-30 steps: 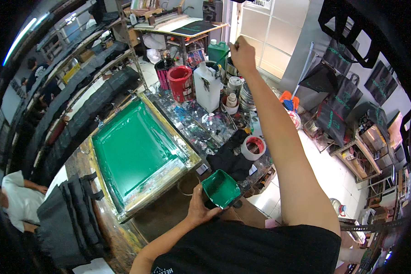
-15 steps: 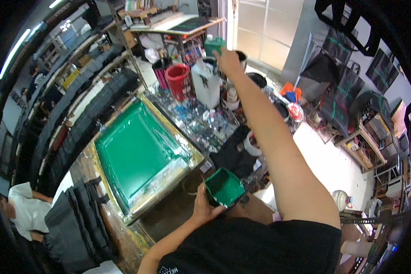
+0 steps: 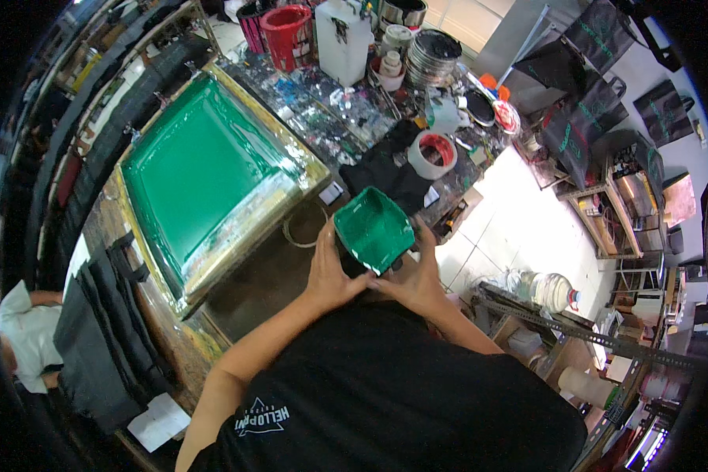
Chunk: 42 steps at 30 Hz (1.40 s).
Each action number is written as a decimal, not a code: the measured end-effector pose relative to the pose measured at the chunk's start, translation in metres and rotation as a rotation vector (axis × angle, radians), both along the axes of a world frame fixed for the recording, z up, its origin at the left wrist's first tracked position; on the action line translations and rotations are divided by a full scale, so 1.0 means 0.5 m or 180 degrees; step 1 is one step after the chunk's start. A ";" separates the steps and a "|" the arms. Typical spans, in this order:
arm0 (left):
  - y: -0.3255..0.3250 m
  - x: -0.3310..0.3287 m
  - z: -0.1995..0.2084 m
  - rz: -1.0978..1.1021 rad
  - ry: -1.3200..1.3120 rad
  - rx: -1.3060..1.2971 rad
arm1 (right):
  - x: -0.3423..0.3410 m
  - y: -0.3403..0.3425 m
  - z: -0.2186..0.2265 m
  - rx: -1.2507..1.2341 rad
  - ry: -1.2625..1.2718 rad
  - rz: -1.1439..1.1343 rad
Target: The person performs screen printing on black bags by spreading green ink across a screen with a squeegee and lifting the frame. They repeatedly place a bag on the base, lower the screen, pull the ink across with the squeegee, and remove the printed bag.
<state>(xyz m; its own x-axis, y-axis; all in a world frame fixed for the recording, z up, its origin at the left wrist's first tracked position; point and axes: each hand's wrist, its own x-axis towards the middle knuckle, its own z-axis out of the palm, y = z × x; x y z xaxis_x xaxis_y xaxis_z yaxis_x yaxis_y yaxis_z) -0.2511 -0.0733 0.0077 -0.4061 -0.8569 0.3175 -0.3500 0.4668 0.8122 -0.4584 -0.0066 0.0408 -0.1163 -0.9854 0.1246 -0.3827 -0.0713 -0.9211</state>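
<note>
Between both palms I hold a square tub (image 3: 374,228) smeared inside with wet green ink, its mouth tipped up toward me. My left hand (image 3: 330,271) wraps its left side. On the opposite side, my right hand (image 3: 418,279) grips it, with the thumbs almost meeting at the near edge. Just left of the tub lies a wood-edged printing screen (image 3: 248,271), its mesh coated with glossy green ink (image 3: 212,173). A black cloth (image 3: 397,169) and a roll of tape (image 3: 433,155) lie beyond the tub.
Along the back of the stained table (image 3: 322,102) stand a red bucket (image 3: 289,39), a white jerrycan (image 3: 344,43) and a stack of tins (image 3: 433,59). Black fabric pieces (image 3: 106,330) are piled at left, near another person (image 3: 30,334). A metal rack (image 3: 590,334) stands at right.
My right hand has come back from a green container at the far side of the table and now grips the tub alongside my left hand. The view has shifted too.
</note>
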 end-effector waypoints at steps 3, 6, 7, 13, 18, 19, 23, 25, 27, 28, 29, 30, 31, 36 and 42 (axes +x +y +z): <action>-0.006 0.005 0.009 -0.0027 -0.0248 0.0231 | 0.035 -0.040 -0.037 -0.0191 0.0111 -0.0048; -0.006 0.006 0.019 0.0003 -0.0026 0.0439 | 0.053 -0.065 -0.058 -0.0021 -0.0290 0.0158; -0.004 0.005 0.021 0.0010 0.0068 0.0523 | 0.057 -0.067 -0.062 0.0075 -0.0489 0.0193; 0.013 -0.001 0.030 0.0175 0.0139 0.0349 | 0.072 -0.063 -0.055 -0.0172 -0.0569 0.0146; 0.015 -0.016 0.080 0.0212 0.0329 0.0054 | 0.069 -0.063 0.013 -0.0193 -0.1353 0.0143; 0.014 -0.021 0.099 0.0258 0.0336 0.0024 | 0.071 -0.066 0.037 -0.0195 -0.1285 0.0082; -0.012 -0.038 0.193 0.0582 0.0656 -0.0460 | 0.061 -0.124 0.163 -0.0551 -0.0364 0.0130; -0.041 -0.033 0.242 0.0852 0.0697 -0.0580 | 0.065 -0.165 0.221 -0.0493 -0.0673 0.0282; -0.071 -0.026 0.287 0.1114 0.0853 -0.0768 | 0.071 -0.225 0.270 -0.0774 0.0193 0.0211; -0.088 -0.017 0.306 0.1208 0.0734 -0.0675 | 0.082 -0.258 0.290 -0.0857 0.0205 0.0224; -0.106 -0.009 0.324 0.1310 0.0763 -0.0695 | 0.095 -0.289 0.307 -0.0948 0.0216 0.0235; -0.125 -0.002 0.341 0.1414 0.0798 -0.0721 | 0.111 -0.319 0.323 -0.1002 0.0011 0.0361; -0.144 0.008 0.356 0.1522 0.0869 -0.0819 | 0.128 -0.348 0.338 -0.1052 -0.0194 0.0492; -0.220 0.081 0.396 0.1611 0.0883 -0.0519 | 0.209 -0.475 0.389 -0.1017 -0.0365 0.0888; -0.114 0.177 0.380 0.1363 0.0759 -0.0419 | 0.301 -0.591 0.399 -0.1243 0.0486 0.0981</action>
